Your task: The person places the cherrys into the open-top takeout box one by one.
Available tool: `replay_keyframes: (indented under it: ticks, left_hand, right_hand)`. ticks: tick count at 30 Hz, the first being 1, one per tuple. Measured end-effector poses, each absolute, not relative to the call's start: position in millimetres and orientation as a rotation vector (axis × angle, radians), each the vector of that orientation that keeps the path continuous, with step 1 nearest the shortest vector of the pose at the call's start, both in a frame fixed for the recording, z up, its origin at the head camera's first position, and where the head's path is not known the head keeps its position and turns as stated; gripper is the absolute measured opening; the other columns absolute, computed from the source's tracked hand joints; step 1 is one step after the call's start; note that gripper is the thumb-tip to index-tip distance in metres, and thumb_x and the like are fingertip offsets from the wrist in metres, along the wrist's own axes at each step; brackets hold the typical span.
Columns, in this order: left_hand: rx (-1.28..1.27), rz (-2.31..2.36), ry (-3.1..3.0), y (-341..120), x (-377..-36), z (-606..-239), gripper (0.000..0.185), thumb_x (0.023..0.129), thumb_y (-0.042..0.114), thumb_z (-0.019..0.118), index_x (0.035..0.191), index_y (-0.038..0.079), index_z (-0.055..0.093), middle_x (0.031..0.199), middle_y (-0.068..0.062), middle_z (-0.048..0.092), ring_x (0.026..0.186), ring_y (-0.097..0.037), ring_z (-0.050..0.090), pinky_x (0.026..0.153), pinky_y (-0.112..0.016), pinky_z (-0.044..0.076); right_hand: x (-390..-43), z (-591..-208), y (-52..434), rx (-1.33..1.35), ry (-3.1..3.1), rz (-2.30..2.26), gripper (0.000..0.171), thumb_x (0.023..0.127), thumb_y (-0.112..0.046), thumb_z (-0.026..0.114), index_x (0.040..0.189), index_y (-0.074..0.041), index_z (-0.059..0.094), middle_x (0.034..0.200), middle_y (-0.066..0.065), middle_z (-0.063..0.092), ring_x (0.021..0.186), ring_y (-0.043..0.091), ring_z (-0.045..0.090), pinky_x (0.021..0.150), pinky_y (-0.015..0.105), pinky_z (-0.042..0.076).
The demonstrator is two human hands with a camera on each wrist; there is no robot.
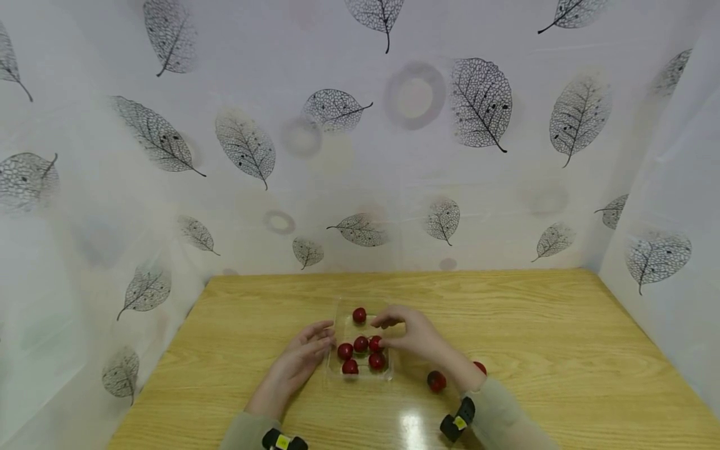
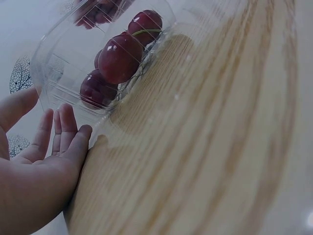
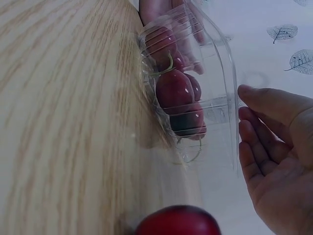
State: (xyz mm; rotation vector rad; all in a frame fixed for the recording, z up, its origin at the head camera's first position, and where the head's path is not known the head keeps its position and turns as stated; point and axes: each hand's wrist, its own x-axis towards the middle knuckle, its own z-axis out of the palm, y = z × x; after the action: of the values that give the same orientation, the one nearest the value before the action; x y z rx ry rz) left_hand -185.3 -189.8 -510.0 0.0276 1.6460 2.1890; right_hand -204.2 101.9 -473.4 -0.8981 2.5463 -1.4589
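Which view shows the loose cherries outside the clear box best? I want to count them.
The head view: two loose cherries lie on the table beside the clear box. The right wrist view catches only one, cropped; the left wrist view shows none.

A shallow clear plastic tray [image 1: 360, 377] sits flat on the wooden desk, near the middle of its front half, with its long sides running toward the back edge. Inside it lie six round, glossy dark-red cherries [image 1: 360, 344]: five bunched at the end nearer the front edge and one alone [image 1: 359, 314] near the far end, at least one showing a thin green stalk [image 3: 166, 67]. Two more cherries lie loose on the bare desk just right of the tray, one [image 1: 436, 380] in full view and the other [image 1: 480, 367] partly hidden.
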Motion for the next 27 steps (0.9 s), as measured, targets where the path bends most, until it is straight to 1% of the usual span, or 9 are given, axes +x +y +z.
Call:
replay_keyframes:
  ticks: [3,8,10,12,18,21,27]
  left_hand:
    - [0.017,2.186,1.651,-189.3,-185.8,-510.4,0.053,0.106,0.000,0.055,0.156,-0.004,0.039,0.126,0.002,0.056,0.117,-0.008,0.060,0.106,-0.019,0.050]
    - [-0.005,2.180,1.659,-188.7,-186.2,-511.8,0.055,0.105,0.001,0.056,0.157,-0.004,0.038,0.129,0.000,0.055,0.119,-0.009,0.060,0.106,-0.019,0.050]
    - [0.009,2.176,1.663,-189.4,-186.2,-512.3,0.056,0.106,0.001,0.055,0.158,-0.005,0.035,0.130,0.000,0.054,0.120,-0.010,0.059,0.106,-0.019,0.050]
    - [0.018,2.175,1.665,-189.9,-186.1,-512.9,0.056,0.106,0.001,0.055,0.158,-0.005,0.034,0.131,-0.001,0.053,0.120,-0.010,0.059,0.106,-0.019,0.050]
    - [0.041,2.181,1.649,-191.0,-186.7,-514.2,0.053,0.106,0.001,0.054,0.157,-0.004,0.037,0.130,0.000,0.054,0.120,-0.009,0.059,0.107,-0.020,0.050]
    - [0.046,2.183,1.643,-191.0,-187.0,-514.6,0.053,0.106,0.001,0.054,0.156,-0.003,0.038,0.130,0.000,0.054,0.119,-0.009,0.059,0.107,-0.020,0.050]
    - [0.049,2.178,1.649,-191.2,-187.3,-515.5,0.054,0.106,0.001,0.054,0.157,-0.004,0.037,0.130,0.000,0.053,0.118,-0.009,0.059,0.106,-0.020,0.050]
  right_hand:
    - [-204.1,-472.2,105.3,-0.891,2.552,-1.458,0.031,0.090,-0.005,0.082,0.120,-0.006,0.075,0.120,0.008,0.077,0.110,0.027,0.071,0.102,0.055,0.057]
    - [-202.9,-470.2,113.0,-0.891,2.561,-1.458,0.031,0.090,-0.005,0.081,0.121,-0.005,0.074,0.120,0.007,0.076,0.111,0.032,0.071,0.103,0.050,0.058]
    - [-202.4,-469.7,116.0,-0.902,2.574,-1.456,0.032,0.089,-0.005,0.082,0.120,-0.005,0.074,0.119,0.008,0.077,0.110,0.034,0.071,0.102,0.048,0.058]
    - [-201.8,-469.3,118.8,-0.911,2.594,-1.449,0.031,0.089,-0.006,0.083,0.119,-0.005,0.075,0.118,0.008,0.077,0.108,0.032,0.071,0.101,0.048,0.059]
    - [-199.5,-469.9,130.4,-0.954,2.644,-1.435,0.029,0.089,-0.010,0.084,0.116,-0.005,0.076,0.114,0.008,0.078,0.103,0.029,0.072,0.098,0.037,0.059]
    - [-197.7,-470.7,137.4,-0.971,2.657,-1.426,0.028,0.090,-0.011,0.084,0.116,-0.004,0.076,0.113,0.008,0.077,0.102,0.030,0.071,0.096,0.035,0.060]
    - [-194.6,-472.5,150.1,-0.978,2.685,-1.412,0.026,0.091,-0.009,0.083,0.115,-0.004,0.076,0.112,0.006,0.077,0.100,0.027,0.072,0.094,0.032,0.060]
